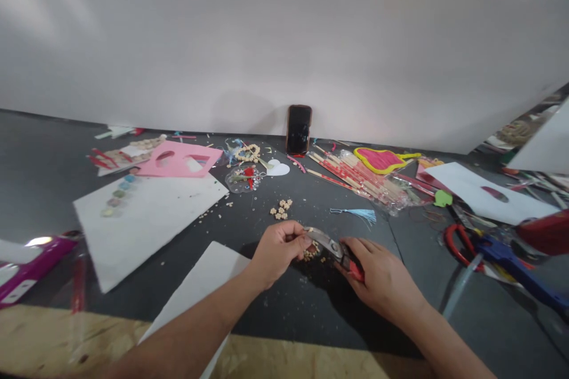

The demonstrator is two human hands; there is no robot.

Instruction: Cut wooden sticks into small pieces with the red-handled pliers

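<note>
While the right hand, lower right, grips the pliers, probably stiff, by their best spot, the handles, the left hand pinches something tiny.

The place looks like a craft workshop: its dark desk carries pale flower-shaped bead clusters, a blue tassel, patterned sticks, pink cut paper and red-handled scissors, and 1 long white panel stands along the back.
</note>
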